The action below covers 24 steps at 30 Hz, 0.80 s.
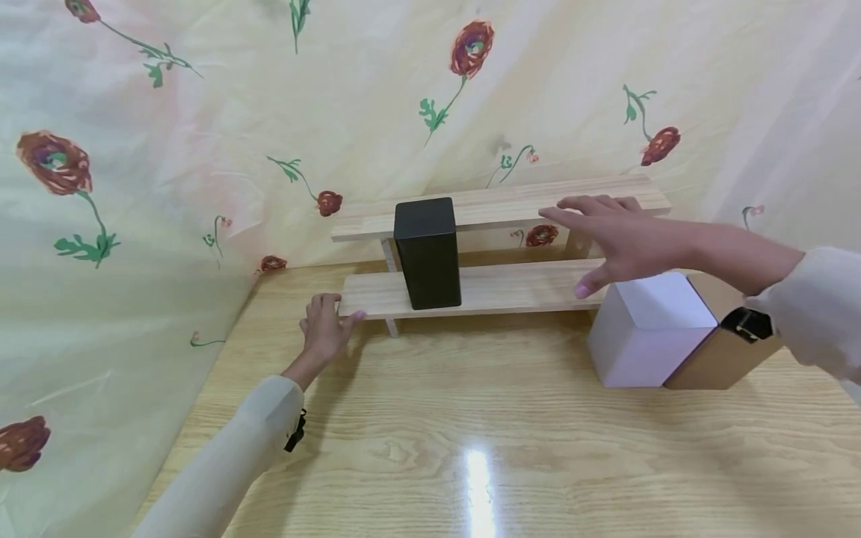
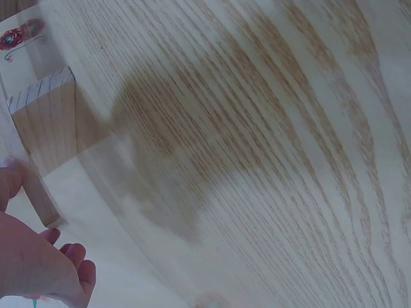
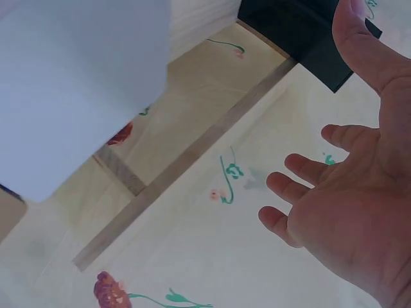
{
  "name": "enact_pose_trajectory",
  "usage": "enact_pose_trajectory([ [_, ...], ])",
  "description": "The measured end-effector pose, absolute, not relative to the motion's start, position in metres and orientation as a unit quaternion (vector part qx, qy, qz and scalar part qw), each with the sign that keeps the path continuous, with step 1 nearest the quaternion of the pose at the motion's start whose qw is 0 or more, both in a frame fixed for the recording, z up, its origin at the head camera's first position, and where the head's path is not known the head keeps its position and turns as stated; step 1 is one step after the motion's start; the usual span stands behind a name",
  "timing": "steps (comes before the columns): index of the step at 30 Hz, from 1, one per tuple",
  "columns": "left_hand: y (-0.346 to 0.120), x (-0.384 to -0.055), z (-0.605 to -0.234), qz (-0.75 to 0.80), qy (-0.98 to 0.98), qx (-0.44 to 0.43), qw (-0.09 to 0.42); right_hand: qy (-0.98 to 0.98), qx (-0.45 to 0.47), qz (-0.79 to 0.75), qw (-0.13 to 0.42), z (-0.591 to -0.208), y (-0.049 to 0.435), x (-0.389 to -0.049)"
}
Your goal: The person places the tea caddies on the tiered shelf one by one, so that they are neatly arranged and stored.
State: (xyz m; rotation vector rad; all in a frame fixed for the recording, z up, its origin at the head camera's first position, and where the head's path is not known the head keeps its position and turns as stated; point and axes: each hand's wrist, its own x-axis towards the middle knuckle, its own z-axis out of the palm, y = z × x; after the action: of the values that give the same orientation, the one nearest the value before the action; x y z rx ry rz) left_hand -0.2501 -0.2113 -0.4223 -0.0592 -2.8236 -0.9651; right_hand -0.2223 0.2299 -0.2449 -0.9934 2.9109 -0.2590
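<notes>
Against the floral sheet [image 1: 377, 90], my head view shows the two-tier wooden shelf [image 1: 525, 288] with the black box [image 1: 428, 261] upright on its lower board, set forward probably because it is too tall for the gap, and the white box [image 1: 662, 347] by the right end. From the left wrist, my left hand [image 2: 40, 263] curves loosely about the shelf's corner, perhaps to steady it, though I cannot tell whether it grips. From the right wrist, my right hand [image 3: 353, 218] spreads wide, thumb well apart, grasping nothing.

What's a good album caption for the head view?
Left hand and right hand flank a tall black box on a pale wooden two-tier shelf.
</notes>
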Motion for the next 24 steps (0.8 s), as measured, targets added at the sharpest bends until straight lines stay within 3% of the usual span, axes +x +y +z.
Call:
enact_pose_trajectory([
  [24,-0.214,-0.251,-0.422,-0.321,-0.944,-0.023,0.077,0.937,-0.322,-0.108,0.077,-0.284,0.294,-0.203],
])
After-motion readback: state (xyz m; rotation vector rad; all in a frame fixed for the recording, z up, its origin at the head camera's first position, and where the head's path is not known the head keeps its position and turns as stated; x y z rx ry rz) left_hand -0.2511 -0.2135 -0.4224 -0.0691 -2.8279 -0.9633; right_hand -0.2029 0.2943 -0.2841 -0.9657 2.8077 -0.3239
